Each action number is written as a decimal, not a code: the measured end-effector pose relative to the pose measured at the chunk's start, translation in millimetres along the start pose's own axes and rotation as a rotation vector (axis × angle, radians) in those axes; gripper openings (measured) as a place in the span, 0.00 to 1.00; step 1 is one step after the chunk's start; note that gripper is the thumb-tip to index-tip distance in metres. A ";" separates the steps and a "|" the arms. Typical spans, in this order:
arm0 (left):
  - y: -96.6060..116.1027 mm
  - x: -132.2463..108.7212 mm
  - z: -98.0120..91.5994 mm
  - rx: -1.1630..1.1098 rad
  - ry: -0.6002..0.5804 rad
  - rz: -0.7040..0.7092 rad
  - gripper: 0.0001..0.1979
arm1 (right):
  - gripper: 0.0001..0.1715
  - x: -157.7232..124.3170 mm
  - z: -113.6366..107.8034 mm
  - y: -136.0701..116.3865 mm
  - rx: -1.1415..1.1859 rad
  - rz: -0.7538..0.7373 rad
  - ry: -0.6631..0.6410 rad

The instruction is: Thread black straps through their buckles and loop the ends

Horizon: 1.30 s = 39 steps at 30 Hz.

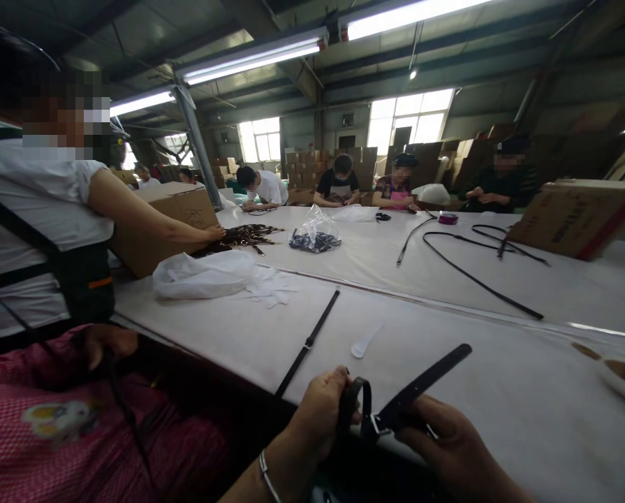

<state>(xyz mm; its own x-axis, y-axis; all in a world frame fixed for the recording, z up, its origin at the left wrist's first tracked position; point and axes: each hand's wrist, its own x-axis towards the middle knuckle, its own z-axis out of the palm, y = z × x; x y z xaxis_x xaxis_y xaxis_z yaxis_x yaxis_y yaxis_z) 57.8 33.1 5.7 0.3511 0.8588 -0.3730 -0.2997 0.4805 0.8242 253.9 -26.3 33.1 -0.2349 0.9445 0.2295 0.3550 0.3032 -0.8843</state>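
Left hand (323, 405): pinching the looped part of a black strap (431, 377). Right hand (442, 434): fingers curled, pinching the same strap. The strap is held between both hands at the near edge of the bench (480, 391), its free end pointing up and to the right, above the surface. The bench is white and runs across the view. Upon it, far right, stands a carton (574, 216). A white bag (202, 274) lies at left, crumpled; a clear bag (315, 236) of dark pieces stands beyond. A second strap (320, 323) lies left of centre, reaching the near edge. Just right of it lies a white tag (362, 347). The held strap's metal buckle (381, 425) sits between the hands.
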 end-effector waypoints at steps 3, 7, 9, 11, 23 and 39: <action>8.6 5.9 -6.0 -0.010 0.103 0.074 0.28 | 0.12 -1.7 -4.2 4.1 0.002 0.053 0.062; 13.7 9.1 -13.7 -0.051 0.149 0.082 0.28 | 0.12 -6.3 -9.3 18.0 -0.047 0.064 0.172; 13.2 7.0 -15.4 -0.057 0.124 0.038 0.28 | 0.11 -8.2 -13.2 25.6 -0.092 0.054 0.219; 10.7 3.2 -15.2 -0.022 0.068 0.002 0.28 | 0.10 -7.9 -19.5 31.6 -0.133 0.056 0.287; 0.1 -19.3 -9.2 0.064 -0.378 -0.101 0.32 | 0.18 20.0 -84.5 64.5 -0.235 0.026 0.547; 20.3 -24.8 -45.9 -0.088 -0.185 -0.052 0.24 | 0.17 8.6 -84.0 42.7 0.059 0.156 0.256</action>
<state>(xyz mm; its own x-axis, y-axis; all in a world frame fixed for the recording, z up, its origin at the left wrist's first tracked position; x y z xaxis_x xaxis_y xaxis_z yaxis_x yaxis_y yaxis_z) 2.2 29.7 12.1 0.5222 0.7894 -0.3227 -0.3507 0.5437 0.7625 343.1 5.4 31.4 0.0572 0.9825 0.1774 0.3143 0.1510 -0.9372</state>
